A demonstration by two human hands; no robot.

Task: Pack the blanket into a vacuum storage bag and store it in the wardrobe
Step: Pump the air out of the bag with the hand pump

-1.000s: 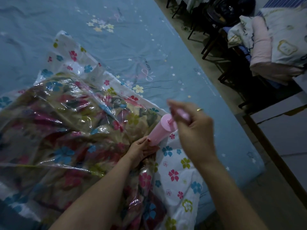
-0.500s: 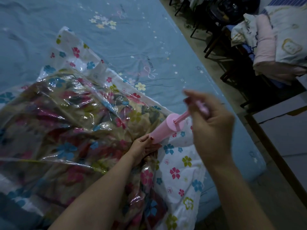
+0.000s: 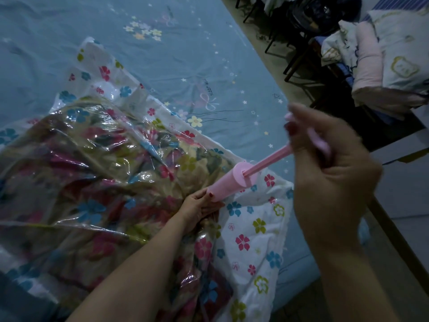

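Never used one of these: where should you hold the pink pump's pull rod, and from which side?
By the crossbar handle capping the rod, from the far, upper-right end. The rod slants up out of the pump barrel, so the right hand curls its fingers round the bar.

Both forearms were bare up to the frame edge, with no sleeve or cuff in shot. The left hand [image 3: 199,206] had dark red polish on the nails, clearest on the thumb nail; the right hand [image 3: 329,177] showed the same red polish on one visible fingertip. No watch or bracelet on either wrist; any ring on the right hand was too blurred to confirm.
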